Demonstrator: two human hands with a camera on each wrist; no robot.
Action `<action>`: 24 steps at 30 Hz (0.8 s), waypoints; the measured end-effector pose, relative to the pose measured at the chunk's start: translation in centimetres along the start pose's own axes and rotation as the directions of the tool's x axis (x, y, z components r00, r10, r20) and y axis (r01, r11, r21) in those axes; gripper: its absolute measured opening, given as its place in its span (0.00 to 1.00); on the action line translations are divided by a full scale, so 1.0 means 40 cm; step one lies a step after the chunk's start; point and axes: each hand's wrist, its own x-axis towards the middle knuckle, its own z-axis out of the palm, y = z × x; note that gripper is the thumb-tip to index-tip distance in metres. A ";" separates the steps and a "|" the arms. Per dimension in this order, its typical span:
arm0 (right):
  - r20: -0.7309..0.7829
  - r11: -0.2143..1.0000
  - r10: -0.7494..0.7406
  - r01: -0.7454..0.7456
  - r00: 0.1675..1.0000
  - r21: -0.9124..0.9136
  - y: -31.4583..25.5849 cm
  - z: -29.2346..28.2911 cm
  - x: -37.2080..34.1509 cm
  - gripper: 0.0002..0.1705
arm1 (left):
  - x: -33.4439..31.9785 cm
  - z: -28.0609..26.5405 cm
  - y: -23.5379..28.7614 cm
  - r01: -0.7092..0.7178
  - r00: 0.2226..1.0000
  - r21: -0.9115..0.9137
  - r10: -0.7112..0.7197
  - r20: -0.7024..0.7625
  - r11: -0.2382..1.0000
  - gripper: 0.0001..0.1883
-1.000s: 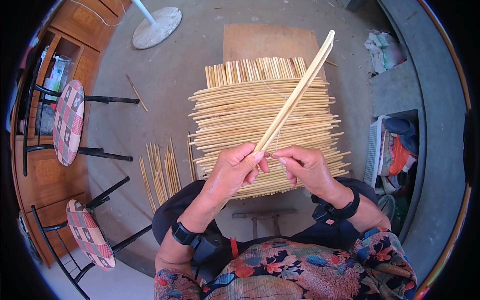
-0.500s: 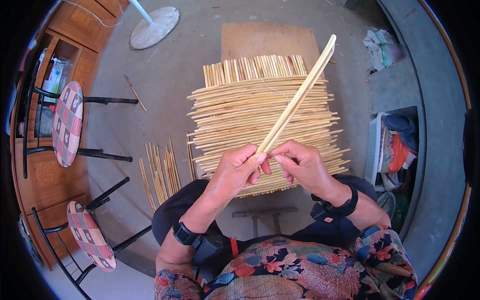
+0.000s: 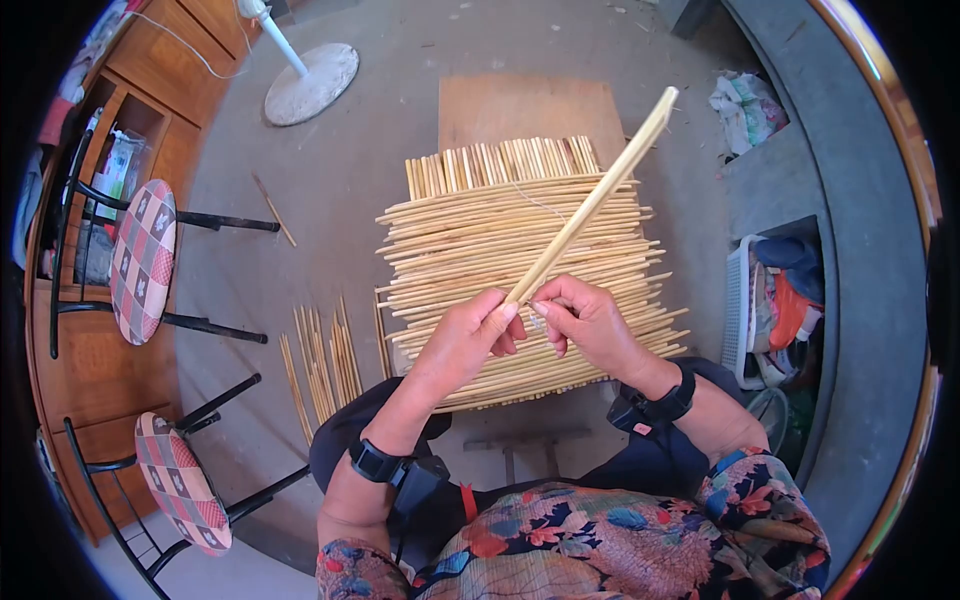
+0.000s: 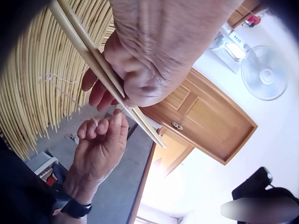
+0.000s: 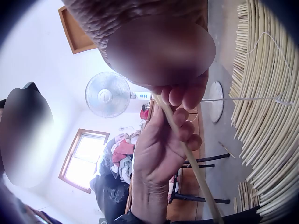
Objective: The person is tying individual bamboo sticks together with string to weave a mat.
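Note:
Two pale peeled sticks (image 3: 590, 205) lie side by side in my left hand (image 3: 462, 338), pinched near their lower part between thumb and fingers, and slant up to the right. My right hand (image 3: 588, 318) is close against them, thumb and forefinger pinching a thin white thread (image 4: 65, 91) right at the sticks. In the left wrist view the thread loops by the right fingers (image 4: 96, 128) and trails over a wide layer of similar sticks (image 3: 520, 245). The right wrist view shows it stretched out from the hand; the pinch itself is mostly hidden there.
A short row of upright-lying sticks (image 3: 500, 160) and a brown board (image 3: 525, 105) are beyond the layer. Loose sticks (image 3: 322, 365) lie on the floor at left, near two checked stools (image 3: 145, 265). A white basket (image 3: 738, 310) with clothes stands at right.
The head view has tilted slightly. The two sticks have turned so that they overlap more, and my right hand has shifted a little, still pinching at their lower part.

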 end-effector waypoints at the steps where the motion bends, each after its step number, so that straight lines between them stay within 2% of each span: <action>1: -0.007 1.000 -0.015 0.015 1.000 0.003 0.004 0.000 -0.002 0.05 | 0.000 0.001 -0.005 0.006 1.000 -0.044 -0.005 0.008 0.999 0.12; 3: -0.023 0.999 -0.034 0.034 0.999 0.000 0.012 -0.003 -0.002 0.05 | 0.006 0.007 0.002 -0.026 1.000 -0.049 0.026 0.007 0.998 0.12; 5: -0.024 0.999 -0.016 0.017 1.000 0.034 0.025 -0.001 -0.001 0.06 | -0.003 0.010 0.018 0.063 0.998 0.048 -0.063 0.012 0.997 0.10; 7: -0.028 0.999 -0.030 0.031 0.999 0.044 0.018 -0.009 0.002 0.07 | 0.001 0.022 0.011 0.015 1.000 0.029 -0.015 -0.015 0.999 0.09; 9: -0.030 0.998 -0.027 0.029 0.999 0.061 0.021 -0.011 0.002 0.07 | 0.001 0.023 0.011 0.009 0.999 0.112 -0.004 -0.048 0.994 0.09; 14: 0.017 1.000 -0.021 0.020 1.000 0.021 0.018 0.007 0.000 0.06 | 0.003 0.019 0.009 0.065 0.997 -0.014 -0.066 -0.033 0.998 0.10; 15: 0.016 1.000 -0.028 0.028 0.999 -0.006 0.009 0.000 0.004 0.05 | 0.021 0.017 0.012 0.036 0.999 -0.010 -0.036 -0.021 0.999 0.10; 17: 0.004 0.998 -0.049 0.049 0.999 -0.049 0.037 0.013 0.008 0.05 | 0.012 0.007 0.002 0.117 0.993 0.012 -0.117 0.012 0.993 0.10; 19: -0.012 0.991 -0.115 0.114 0.993 -0.069 0.038 0.005 0.013 0.06 | 0.021 0.010 0.011 0.099 0.995 0.023 -0.099 0.017 0.995 0.10; 24: -0.021 0.992 -0.082 0.079 0.996 -0.095 0.030 0.000 0.009 0.06 | 0.021 0.016 -0.007 0.080 0.997 0.020 -0.081 0.004 0.997 0.10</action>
